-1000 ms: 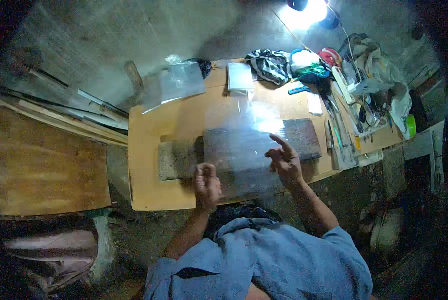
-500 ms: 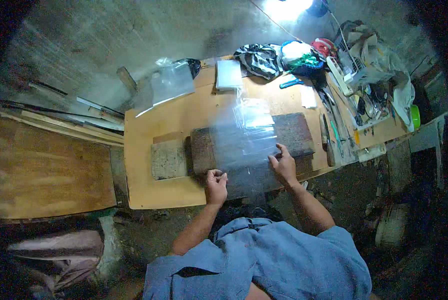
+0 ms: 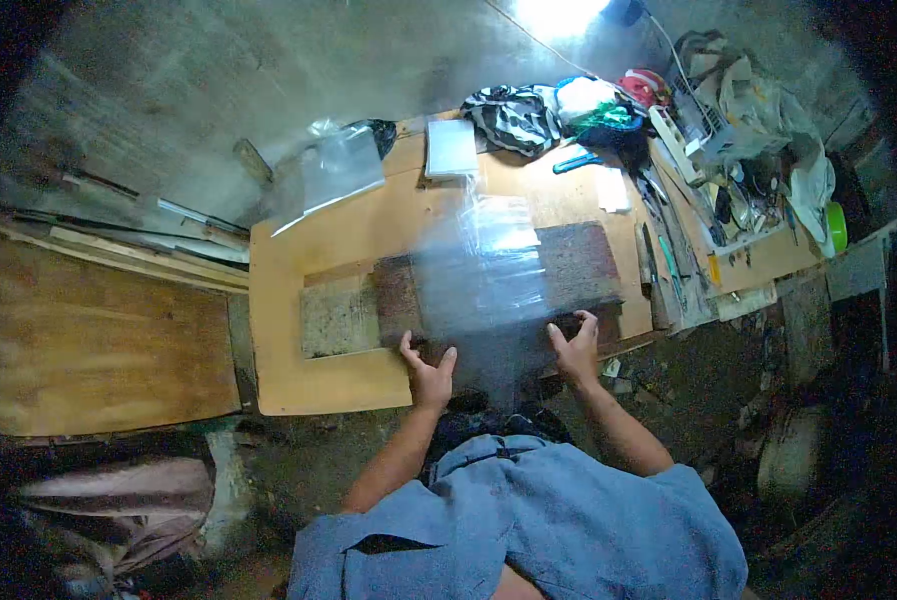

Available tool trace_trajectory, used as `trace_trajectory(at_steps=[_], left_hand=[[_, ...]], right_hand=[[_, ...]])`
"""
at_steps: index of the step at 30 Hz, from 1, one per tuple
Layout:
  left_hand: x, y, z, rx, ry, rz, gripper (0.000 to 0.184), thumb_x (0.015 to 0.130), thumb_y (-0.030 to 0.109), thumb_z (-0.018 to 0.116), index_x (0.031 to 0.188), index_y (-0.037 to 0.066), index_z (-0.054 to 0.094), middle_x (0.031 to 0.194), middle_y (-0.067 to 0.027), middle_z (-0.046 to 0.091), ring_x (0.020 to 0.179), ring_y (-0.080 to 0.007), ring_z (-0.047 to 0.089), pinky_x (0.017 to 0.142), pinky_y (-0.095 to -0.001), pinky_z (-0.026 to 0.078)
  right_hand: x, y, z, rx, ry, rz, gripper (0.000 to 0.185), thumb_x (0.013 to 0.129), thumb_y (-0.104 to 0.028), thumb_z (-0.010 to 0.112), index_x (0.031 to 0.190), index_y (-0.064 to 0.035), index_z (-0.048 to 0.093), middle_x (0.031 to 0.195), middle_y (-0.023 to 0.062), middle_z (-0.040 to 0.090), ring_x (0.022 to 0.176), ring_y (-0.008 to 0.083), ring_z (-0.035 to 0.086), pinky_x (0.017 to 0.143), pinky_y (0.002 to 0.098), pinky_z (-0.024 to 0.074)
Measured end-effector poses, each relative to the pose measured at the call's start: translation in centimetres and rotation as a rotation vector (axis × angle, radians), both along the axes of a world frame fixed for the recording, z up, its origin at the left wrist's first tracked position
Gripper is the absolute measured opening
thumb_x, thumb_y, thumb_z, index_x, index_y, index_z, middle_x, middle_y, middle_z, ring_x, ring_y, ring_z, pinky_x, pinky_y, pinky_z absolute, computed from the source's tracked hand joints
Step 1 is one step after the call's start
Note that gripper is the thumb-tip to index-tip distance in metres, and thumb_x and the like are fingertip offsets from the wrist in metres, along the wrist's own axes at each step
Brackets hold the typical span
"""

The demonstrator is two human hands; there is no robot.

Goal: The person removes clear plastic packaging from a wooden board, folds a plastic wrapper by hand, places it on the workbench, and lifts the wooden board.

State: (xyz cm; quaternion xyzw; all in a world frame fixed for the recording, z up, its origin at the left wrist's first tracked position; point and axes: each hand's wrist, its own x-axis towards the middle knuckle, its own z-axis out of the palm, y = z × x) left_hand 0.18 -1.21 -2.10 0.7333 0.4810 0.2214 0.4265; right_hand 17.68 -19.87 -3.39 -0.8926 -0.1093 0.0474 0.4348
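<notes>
A clear plastic sheet lies across a dark board on the tan table, with glare on its upper part. My left hand is at the board's near edge, left of the sheet, its thumb and fingers apart and nothing between them. At the near edge on the other side, my right hand has its fingers spread and slightly curled, also with nothing visible in it. A paler flat block sits left of the dark board.
Stacked clear sheets and a white pack are at the back. Behind right are a striped bag, a blue tool and a basket of tools. A wooden panel stands left.
Both hands have come down to the board's near edge and their fingers have opened wider. The plastic sheet now lies flatter over the board. The view has shifted slightly.
</notes>
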Motion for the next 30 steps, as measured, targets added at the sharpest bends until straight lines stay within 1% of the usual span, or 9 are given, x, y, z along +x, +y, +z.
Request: trace_trajectory(at_steps=[2, 6, 11, 13, 16, 20, 23, 25, 30], left_hand=[[0.3, 0.0, -0.2, -0.163, -0.113, -0.071, 0.081, 0.078, 0.023, 0.073, 0.138, 0.008, 0.022, 0.116, -0.0174, 0.046, 0.103, -0.0291, 0.048, 0.088, -0.0415, 0.042], [0.7, 0.1, -2.7, -0.343, -0.348, -0.135, 0.076, 0.079, 0.021, 0.073, 0.136, 0.006, 0.024, 0.108, -0.0163, 0.052, 0.097, -0.0264, 0.052, 0.085, -0.0392, 0.044], [1.2, 1.1, -0.6, -0.471, -0.323, 0.057, 0.06, 0.082, 0.021, 0.072, 0.124, 0.005, 0.033, 0.1, -0.0132, 0.056, 0.09, -0.0198, 0.053, 0.081, -0.0345, 0.045], [1.3, 1.7, -0.5, -0.606, -0.386, 0.123, 0.057, 0.082, 0.023, 0.073, 0.119, 0.005, 0.034, 0.098, -0.0118, 0.055, 0.09, -0.0192, 0.053, 0.081, -0.034, 0.043], [1.8, 1.3, 0.5, -0.441, -0.252, 0.149, 0.055, 0.082, 0.021, 0.073, 0.118, 0.005, 0.034, 0.098, -0.0106, 0.055, 0.092, -0.0189, 0.052, 0.083, -0.0344, 0.042], [2.3, 0.4, 1.0, -0.466, -0.301, 0.139, 0.055, 0.082, 0.019, 0.072, 0.119, 0.006, 0.033, 0.1, -0.0104, 0.055, 0.093, -0.0184, 0.051, 0.085, -0.0351, 0.041], [2.4, 0.3, 0.4, -0.616, -0.535, 0.112, 0.058, 0.081, 0.017, 0.072, 0.123, 0.008, 0.032, 0.099, -0.0087, 0.053, 0.091, -0.0174, 0.05, 0.084, -0.0342, 0.041], [2.3, 1.1, 0.2, -0.575, -0.455, 0.109, 0.058, 0.081, 0.018, 0.072, 0.123, 0.008, 0.033, 0.096, -0.0077, 0.053, 0.09, -0.0169, 0.05, 0.083, -0.0341, 0.041], [1.6, 2.0, -0.6, -0.511, -0.372, 0.142, 0.054, 0.08, 0.023, 0.074, 0.118, 0.007, 0.04, 0.093, -0.0061, 0.053, 0.087, -0.0154, 0.049, 0.081, -0.0324, 0.042]], right_hand=[[-0.4, 0.4, -1.3, 0.098, -0.01, 0.076, 0.054, 0.078, -0.025, 0.072, 0.116, -0.0019, 0.041, 0.105, 0.0195, 0.051, 0.098, 0.0311, 0.051, 0.086, 0.0402, 0.042], [-1.3, 1.6, 0.6, 0.15, 0.246, 0.115, 0.055, 0.08, -0.025, 0.071, 0.117, -0.0018, 0.037, 0.103, 0.018, 0.053, 0.094, 0.0289, 0.054, 0.083, 0.0386, 0.0439], [-0.5, 1.6, -0.2, 0.28, 0.229, 0.014, 0.056, 0.08, -0.027, 0.073, 0.116, -0.0011, 0.04, 0.098, 0.0155, 0.056, 0.089, 0.025, 0.057, 0.077, 0.0361, 0.0462], [0.3, 1.2, -0.3, 0.172, 0.301, 0.014, 0.052, 0.08, -0.033, 0.072, 0.112, -0.0002, 0.047, 0.096, 0.0142, 0.058, 0.086, 0.0223, 0.057, 0.076, 0.0352, 0.0464], [1.0, 1.0, -0.8, 0.057, 0.352, -0.008, 0.051, 0.081, -0.038, 0.071, 0.108, 0.0002, 0.052, 0.098, 0.0138, 0.059, 0.085, 0.02, 0.056, 0.074, 0.0338, 0.0464], [1.1, 1.1, -3.7, 0.046, 0.269, 0.015, 0.049, 0.082, -0.04, 0.07, 0.104, 0.0017, 0.056, 0.092, 0.0115, 0.062, 0.081, 0.0185, 0.057, 0.072, 0.0326, 0.0463], [1.2, 0.9, -6.4, 0.036, 0.314, 0.119, 0.045, 0.084, -0.038, 0.068, 0.098, 0.0041, 0.058, 0.082, 0.0086, 0.062, 0.075, 0.0166, 0.057, 0.068, 0.0308, 0.0455], [1.0, 0.9, -5.6, 0.278, 0.397, 0.16, 0.039, 0.085, -0.035, 0.066, 0.088, 0.0038, 0.062, 0.075, 0.006, 0.061, 0.071, 0.0138, 0.055, 0.066, 0.029, 0.044], [1.4, -0.7, -3.6, 0.145, 0.172, 0.277, 0.029, 0.083, -0.029, 0.068, 0.083, -0.0005, 0.065, 0.075, 0.0062, 0.058, 0.071, 0.0157, 0.054, 0.065, 0.0297, 0.0432]])
